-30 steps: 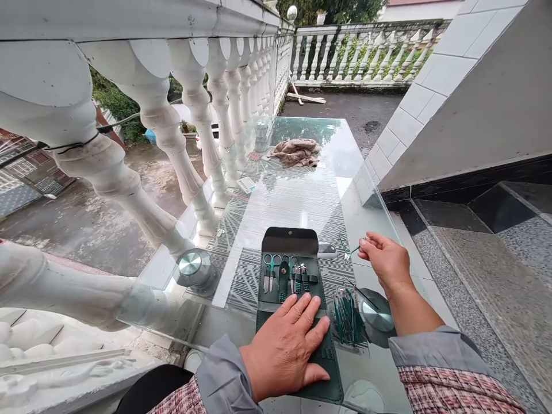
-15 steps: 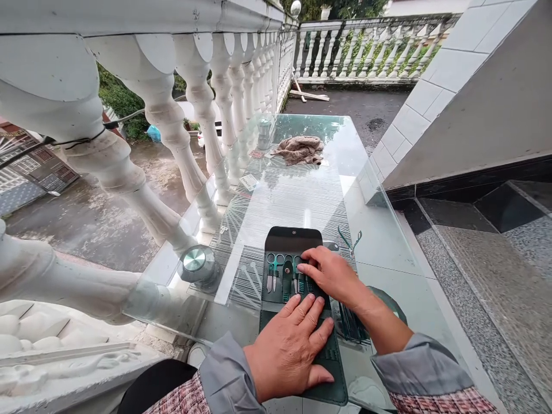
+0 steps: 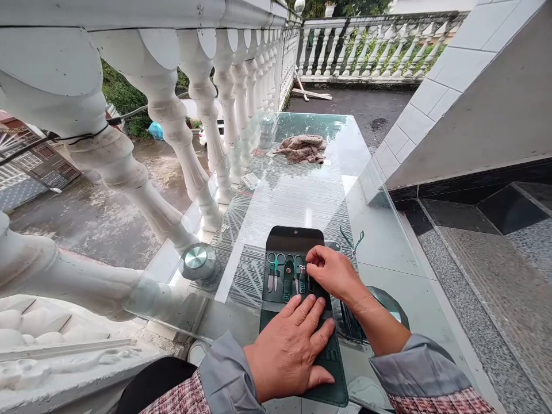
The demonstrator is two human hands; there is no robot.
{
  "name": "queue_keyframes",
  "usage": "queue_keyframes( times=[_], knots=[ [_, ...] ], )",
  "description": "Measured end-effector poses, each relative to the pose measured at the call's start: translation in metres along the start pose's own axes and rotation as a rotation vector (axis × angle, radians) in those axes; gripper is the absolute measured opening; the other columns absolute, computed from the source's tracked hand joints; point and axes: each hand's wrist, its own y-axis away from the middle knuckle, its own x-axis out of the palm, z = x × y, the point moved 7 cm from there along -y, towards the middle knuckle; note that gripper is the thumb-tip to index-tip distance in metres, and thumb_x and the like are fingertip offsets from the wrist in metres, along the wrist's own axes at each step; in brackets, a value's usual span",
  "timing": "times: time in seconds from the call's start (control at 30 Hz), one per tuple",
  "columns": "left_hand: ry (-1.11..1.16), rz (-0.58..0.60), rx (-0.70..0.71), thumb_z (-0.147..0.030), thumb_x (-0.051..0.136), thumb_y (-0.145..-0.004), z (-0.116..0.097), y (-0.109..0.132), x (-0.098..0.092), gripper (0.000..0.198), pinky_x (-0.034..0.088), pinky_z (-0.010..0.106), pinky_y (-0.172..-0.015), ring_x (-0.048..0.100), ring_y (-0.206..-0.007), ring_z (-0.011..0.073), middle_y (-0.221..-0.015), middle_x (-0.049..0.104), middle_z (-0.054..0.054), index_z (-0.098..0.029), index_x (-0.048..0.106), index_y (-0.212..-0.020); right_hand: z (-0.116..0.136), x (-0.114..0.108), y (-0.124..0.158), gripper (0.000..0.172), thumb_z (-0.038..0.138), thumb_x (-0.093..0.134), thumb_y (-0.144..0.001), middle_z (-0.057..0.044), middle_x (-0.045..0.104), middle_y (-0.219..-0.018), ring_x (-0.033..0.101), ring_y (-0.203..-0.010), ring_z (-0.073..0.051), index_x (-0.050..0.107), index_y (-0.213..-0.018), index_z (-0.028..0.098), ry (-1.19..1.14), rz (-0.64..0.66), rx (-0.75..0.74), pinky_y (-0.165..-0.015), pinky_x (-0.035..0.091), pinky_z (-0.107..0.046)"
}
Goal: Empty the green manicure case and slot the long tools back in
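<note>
A dark green manicure case (image 3: 293, 237) lies unfolded on the glass table. Small scissors (image 3: 276, 270), a nail clipper (image 3: 302, 279) and other slim tools sit under its loops. My left hand (image 3: 293, 345) rests flat on the lower half of the case, fingers spread, holding it down. At the case's right edge, my right hand (image 3: 334, 273) has thumb and fingers pinched together at the top of the rightmost tool, seemingly another nail clipper, mostly covered by the fingers. Green-handled cuticle nippers (image 3: 353, 241) lie just beyond the right hand.
A crumpled brown cloth (image 3: 302, 149) lies toward the far end of the glass table (image 3: 388, 241). A small card (image 3: 250, 181) is on the left side. White balusters (image 3: 168, 121) line the left; stone steps (image 3: 483, 276) are at the right.
My right hand has shifted slightly right and its fingers have curled in, uncovering the top of one nail clipper. My left hand stays flat on the case.
</note>
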Motion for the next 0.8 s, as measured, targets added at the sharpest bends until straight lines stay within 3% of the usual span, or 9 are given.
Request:
queue_keyframes(
  times=[0.1, 0.3, 0.5, 0.8],
  knots=[
    [0.004, 0.006, 0.001, -0.060, 0.031, -0.091, 0.000, 0.000, 0.000, 0.069, 0.016, 0.044, -0.111, 0.025, -0.136, 0.0311, -0.146, 0.029, 0.019, -0.010, 0.032, -0.138, -0.010, -0.011, -0.004, 0.013, 0.024, 0.051, -0.062, 0.002, 0.062, -0.065, 0.053, -0.059, -0.013, 0.060, -0.071, 0.021, -0.175, -0.175, 0.053, -0.060, 0.041, -0.027],
    [0.023, 0.016, -0.001, -0.060, 0.032, -0.091, 0.000, 0.001, 0.001, 0.069, 0.015, 0.044, -0.112, 0.020, -0.138, 0.0307, -0.148, 0.025, 0.018, -0.010, 0.031, -0.138, -0.056, -0.063, -0.012, 0.027, 0.034, 0.062, -0.062, -0.003, 0.064, -0.070, 0.056, -0.059, -0.014, 0.065, -0.081, 0.016, -0.517, -0.566, 0.102, -0.059, 0.047, -0.030],
    [0.037, 0.009, -0.015, -0.060, 0.032, -0.090, 0.001, 0.001, 0.004, 0.069, 0.014, 0.044, -0.112, 0.018, -0.138, 0.0304, -0.148, 0.025, 0.018, -0.011, 0.031, -0.139, -0.084, -0.065, -0.019, 0.022, 0.032, 0.058, -0.062, -0.003, 0.067, -0.069, 0.059, -0.064, -0.018, 0.068, -0.076, 0.018, -0.250, -0.485, 0.215, -0.069, 0.045, -0.033],
    [0.043, 0.018, -0.007, -0.060, 0.030, -0.091, 0.000, 0.002, 0.002, 0.069, 0.014, 0.044, -0.112, 0.019, -0.137, 0.0318, -0.148, 0.025, 0.019, -0.010, 0.031, -0.138, -0.065, -0.066, -0.016, 0.025, 0.037, 0.055, -0.068, -0.007, 0.065, -0.082, 0.058, -0.067, -0.017, 0.068, -0.078, 0.018, -0.089, -0.547, 0.074, -0.072, 0.046, -0.033]
  ],
)
